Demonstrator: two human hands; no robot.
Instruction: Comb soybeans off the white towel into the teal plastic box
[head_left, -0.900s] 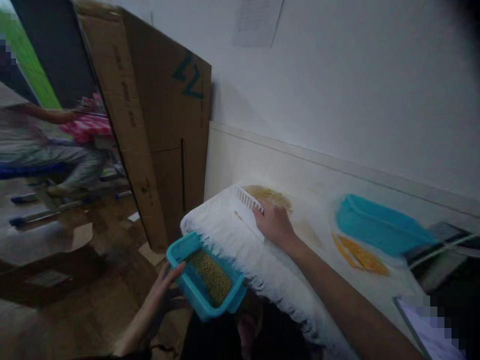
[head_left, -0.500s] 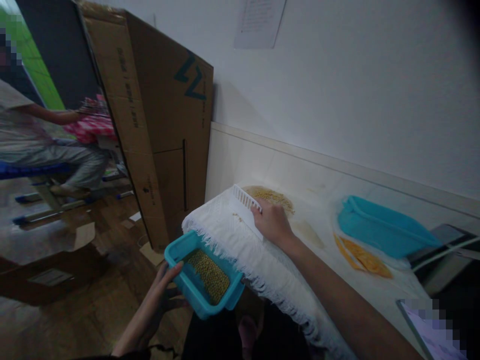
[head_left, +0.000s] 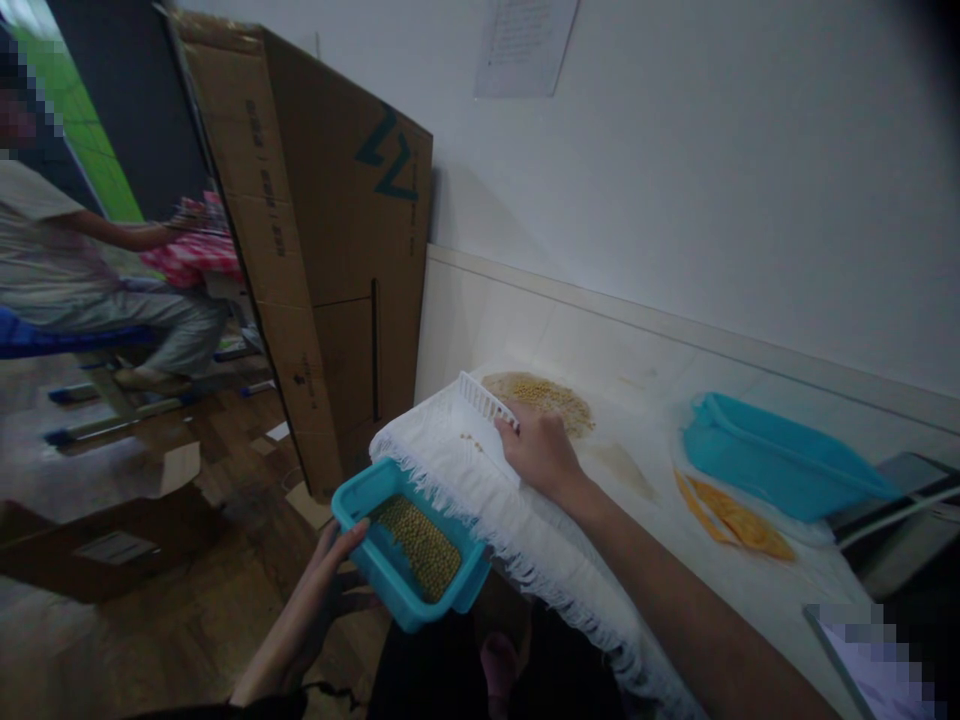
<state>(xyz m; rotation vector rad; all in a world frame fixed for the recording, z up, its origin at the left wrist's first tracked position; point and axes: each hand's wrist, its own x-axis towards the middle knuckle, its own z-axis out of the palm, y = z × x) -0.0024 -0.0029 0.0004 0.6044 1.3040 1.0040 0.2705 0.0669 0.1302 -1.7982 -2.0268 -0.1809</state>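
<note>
Two hands: left hand [head_left: 322,585] clasps bean tray [head_left: 390,597] (at cloth [head_left: 480,500]'s fringed edge), right hand [head_left: 540,455] pinches white comb [head_left: 484,400].

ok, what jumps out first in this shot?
A small teal plastic tray of greenish beans, bottom centre, held by the left hand at the edge of a white fringed cloth. Above it, the right hand holds a white toothed plastic scraper on the cloth, beside a tan bean pile.
</note>
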